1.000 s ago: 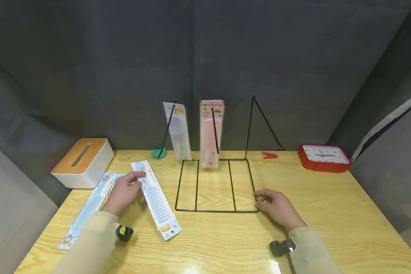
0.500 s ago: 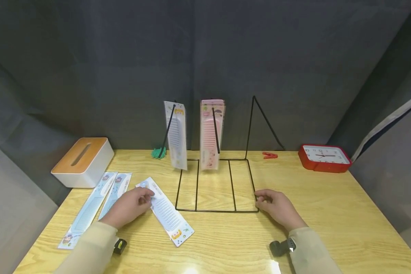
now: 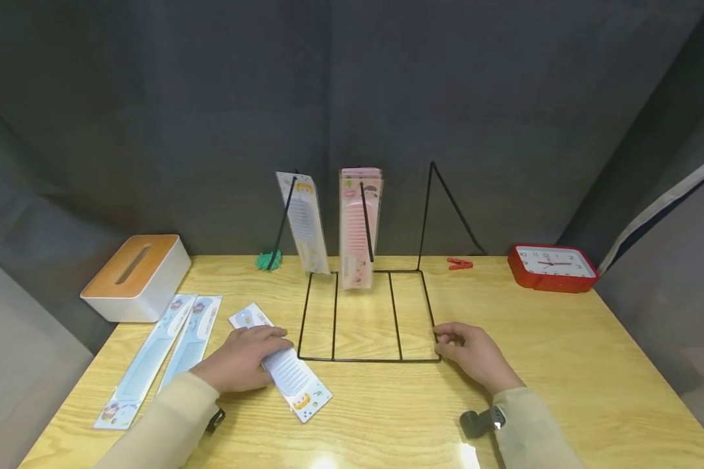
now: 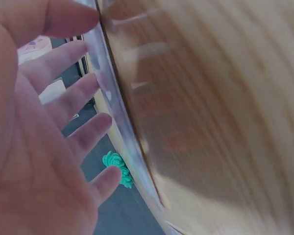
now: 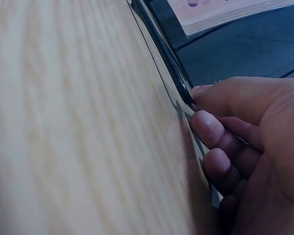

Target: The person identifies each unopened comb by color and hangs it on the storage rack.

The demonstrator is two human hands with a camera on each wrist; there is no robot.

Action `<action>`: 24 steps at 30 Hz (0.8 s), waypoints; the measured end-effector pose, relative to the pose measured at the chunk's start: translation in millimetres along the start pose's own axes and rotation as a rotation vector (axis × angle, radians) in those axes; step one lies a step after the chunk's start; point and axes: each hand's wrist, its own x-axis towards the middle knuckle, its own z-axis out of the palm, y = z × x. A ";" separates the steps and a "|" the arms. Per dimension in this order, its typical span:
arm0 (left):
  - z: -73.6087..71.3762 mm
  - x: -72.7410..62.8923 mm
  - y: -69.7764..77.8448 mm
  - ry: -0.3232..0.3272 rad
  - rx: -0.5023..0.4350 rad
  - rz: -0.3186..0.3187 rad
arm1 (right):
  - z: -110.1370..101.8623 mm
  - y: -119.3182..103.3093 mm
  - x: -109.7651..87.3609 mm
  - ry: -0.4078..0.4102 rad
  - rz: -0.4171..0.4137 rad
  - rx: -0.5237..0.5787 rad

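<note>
A packaged blue comb [image 3: 293, 374] lies slanted on the table, left of a black wire display rack [image 3: 366, 359]. My left hand [image 3: 243, 358] rests across that pack; the left wrist view shows its fingers spread and fairly straight, with fingertips at the pack's edge [image 4: 120, 105]. My right hand [image 3: 472, 355] pinches the front right corner of the rack's base between thumb and fingers. From the rack's left hook hangs another blue comb pack [image 3: 302, 225]. Several pink comb packs [image 3: 352, 260] hang on the middle hook, and the right hook [image 3: 454, 205] carries nothing.
Two light blue comb packs [image 3: 137, 371] [image 3: 190, 342] lie at the left. Behind them stands a tissue box [image 3: 152, 296] with a wooden lid. A green bundle [image 3: 268, 260], a red clip [image 3: 460, 264] and a red clock [image 3: 554, 268] line the back of the table.
My left hand brought the blue comb pack down toward the front right, released its pinch and flattened over it. The hanging blue pack swings slightly. My right hand stays at the rack.
</note>
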 end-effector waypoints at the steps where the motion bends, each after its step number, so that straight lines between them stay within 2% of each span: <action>1: -0.4 0.5 0.7 0.011 0.006 0.000 | -0.2 0.2 0.3 0.001 -0.003 0.000; 3: -2.1 1.5 2.4 0.020 -0.001 -0.005 | -0.4 0.5 0.7 0.003 -0.003 0.002; 8: -7.1 3.3 6.3 -0.030 -0.055 -0.048 | -1.0 0.2 1.2 -0.002 -0.001 0.001; 14: -10.0 6.2 7.1 -0.064 -0.036 -0.066 | -2.0 -1.6 1.0 0.000 -0.005 -0.006; 21: -10.6 8.6 12.0 -0.181 -0.105 -0.078 | -1.4 -1.0 0.4 -0.001 0.009 -0.004; 24: -8.4 5.8 15.2 -0.192 -0.111 -0.096 | -1.3 -0.6 0.8 -0.002 0.004 -0.006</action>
